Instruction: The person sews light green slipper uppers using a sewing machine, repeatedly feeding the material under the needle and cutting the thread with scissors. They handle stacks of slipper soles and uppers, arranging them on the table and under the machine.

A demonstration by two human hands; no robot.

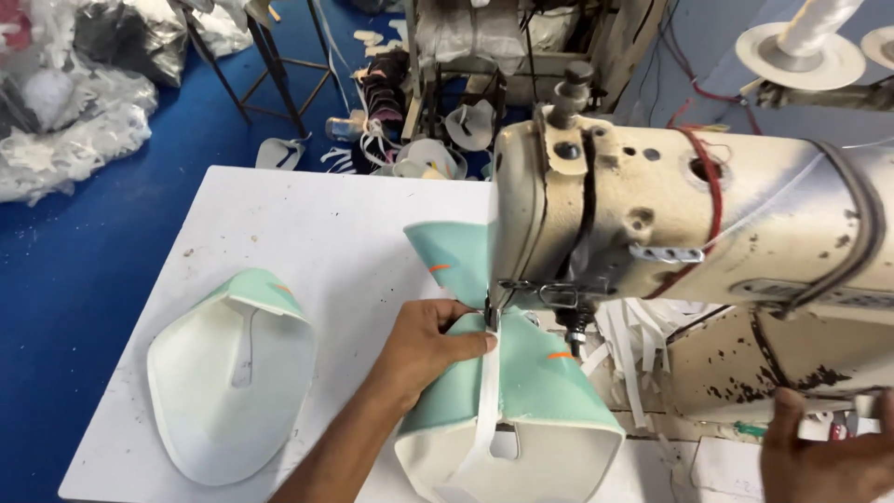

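A mint-green folded fabric mask (540,387) and its white strap (486,396) are pinched by the left hand (424,345) under the cream sewing machine (670,224), steadying them; the right hand (824,456) grip cannot be told.

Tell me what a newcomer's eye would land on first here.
The worn cream sewing machine fills the upper right. Under its needle, the left hand pins a green mask and its white strap. A second mask lies at the table's left; the right hand sits bottom right.
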